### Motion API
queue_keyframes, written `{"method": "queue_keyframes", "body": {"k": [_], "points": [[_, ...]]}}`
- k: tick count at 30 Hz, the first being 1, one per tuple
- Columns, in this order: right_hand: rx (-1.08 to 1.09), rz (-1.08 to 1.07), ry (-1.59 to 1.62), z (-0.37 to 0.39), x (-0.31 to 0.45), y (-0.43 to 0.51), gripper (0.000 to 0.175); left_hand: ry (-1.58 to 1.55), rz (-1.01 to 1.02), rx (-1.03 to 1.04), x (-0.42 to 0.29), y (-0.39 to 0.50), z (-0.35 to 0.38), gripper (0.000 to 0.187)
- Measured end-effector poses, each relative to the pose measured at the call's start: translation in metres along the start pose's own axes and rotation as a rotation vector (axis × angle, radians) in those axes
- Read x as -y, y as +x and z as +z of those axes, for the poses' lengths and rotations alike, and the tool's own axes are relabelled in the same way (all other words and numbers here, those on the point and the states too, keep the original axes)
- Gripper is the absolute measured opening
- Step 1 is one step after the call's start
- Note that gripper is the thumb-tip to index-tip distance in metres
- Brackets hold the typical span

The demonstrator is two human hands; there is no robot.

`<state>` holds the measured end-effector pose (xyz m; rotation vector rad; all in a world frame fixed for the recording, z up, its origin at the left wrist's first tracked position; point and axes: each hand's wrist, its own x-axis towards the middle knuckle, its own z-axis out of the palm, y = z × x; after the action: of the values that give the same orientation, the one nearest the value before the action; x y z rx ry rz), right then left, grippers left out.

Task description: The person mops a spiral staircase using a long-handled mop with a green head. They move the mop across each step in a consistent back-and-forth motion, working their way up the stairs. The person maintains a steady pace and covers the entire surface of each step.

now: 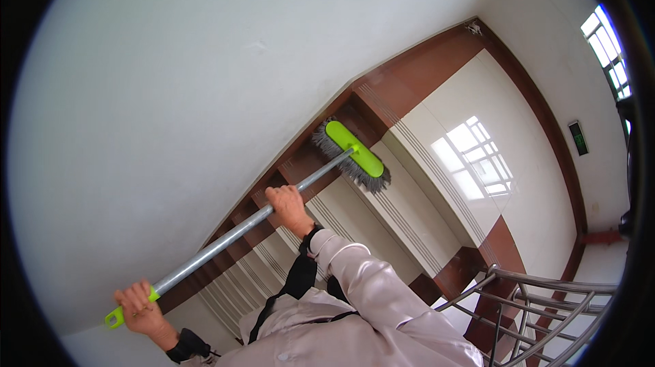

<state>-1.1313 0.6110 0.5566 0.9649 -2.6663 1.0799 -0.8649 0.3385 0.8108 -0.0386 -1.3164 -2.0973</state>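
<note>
My left hand (140, 306) is closed around the green grip at the near end of a metal pole (215, 253), with the green hanging loop sticking out beyond it. Farther up, my right hand (290, 209) grips the same pole. At its far end is a long-handled brush head (354, 149), with a bright green oval back and grey bristles. The head lies over a stair step (404, 198) beside the wall, overlapping the brown border and pale tread. Whether the bristles touch the step is hard to tell.
A white wall (169, 111) runs along the left of the stairs. Beyond the steps is a glossy tiled landing (532, 162) with a window reflection. A metal railing (542, 310) stands at the lower right. Something small and pale (474, 28) lies in the far corner.
</note>
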Motion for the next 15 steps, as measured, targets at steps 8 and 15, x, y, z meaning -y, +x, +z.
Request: {"method": "queue_keyframes", "body": {"k": [8, 15], "points": [[-0.066, 0.054, -0.023, -0.023, -0.051, 0.005, 0.025, 0.109, -0.104, 0.064, 0.049, 0.004, 0.048, 0.029], [0.074, 0.033, 0.120, -0.007, 0.010, -0.050, 0.022, -0.025, 0.029, -0.142, -0.009, -0.008, 0.010, 0.019]]}}
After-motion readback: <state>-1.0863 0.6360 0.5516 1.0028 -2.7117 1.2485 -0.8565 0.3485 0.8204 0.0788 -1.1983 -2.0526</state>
